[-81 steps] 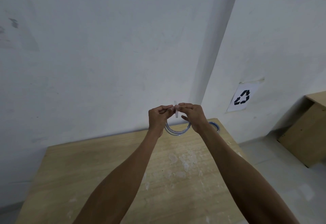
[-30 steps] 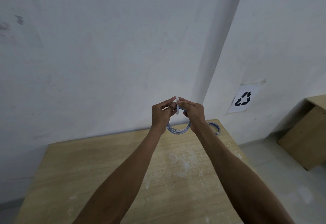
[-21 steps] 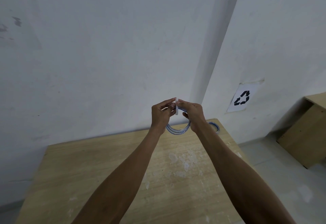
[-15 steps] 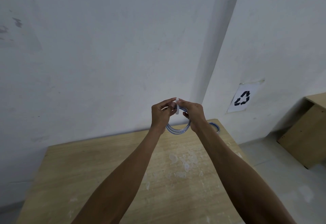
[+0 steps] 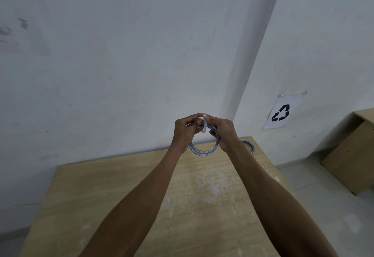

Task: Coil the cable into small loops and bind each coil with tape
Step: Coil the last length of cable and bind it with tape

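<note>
A small round coil of blue-and-clear cable (image 5: 202, 151) hangs in the air above the far edge of the wooden table (image 5: 121, 192). My left hand (image 5: 185, 132) pinches the top left of the coil. My right hand (image 5: 223, 133) grips its top right. Between the fingertips of both hands a short strip of whitish tape (image 5: 204, 124) curls over the coil's top. The upper part of the coil is hidden behind my fingers.
A second blue-edged ring (image 5: 248, 145), a coil or a tape roll, lies at the table's far right corner behind my right wrist. White walls meet in a corner behind; a recycling sign (image 5: 281, 113) hangs low on the right wall. A wooden cabinet (image 5: 352, 155) stands on the floor at right.
Both hands stay at the top of the coil. The tape strip, which stood out straight at first, now bends round the coil's top between my fingertips.
</note>
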Available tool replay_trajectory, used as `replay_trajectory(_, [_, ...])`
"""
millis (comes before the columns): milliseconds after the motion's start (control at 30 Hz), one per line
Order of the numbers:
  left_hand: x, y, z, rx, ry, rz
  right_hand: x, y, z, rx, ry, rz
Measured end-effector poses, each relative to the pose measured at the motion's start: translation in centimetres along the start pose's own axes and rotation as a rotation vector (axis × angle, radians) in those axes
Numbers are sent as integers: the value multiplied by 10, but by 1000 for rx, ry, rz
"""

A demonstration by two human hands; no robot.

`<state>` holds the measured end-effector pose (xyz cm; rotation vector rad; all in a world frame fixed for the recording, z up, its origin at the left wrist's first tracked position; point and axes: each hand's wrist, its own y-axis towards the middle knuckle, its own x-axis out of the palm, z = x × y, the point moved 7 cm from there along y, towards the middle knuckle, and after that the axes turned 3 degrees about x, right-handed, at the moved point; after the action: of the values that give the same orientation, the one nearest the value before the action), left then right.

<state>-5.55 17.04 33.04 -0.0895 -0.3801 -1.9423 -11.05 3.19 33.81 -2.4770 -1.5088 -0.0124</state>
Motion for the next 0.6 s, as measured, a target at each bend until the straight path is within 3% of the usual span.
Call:
replay_trajectory(267, [-10,-1,-10,37,73,133,7,3,6,-116,-97,6])
replay_trajectory(600, [-7,3,-6,20,48,131,7,0,3,-210,-132,-68])
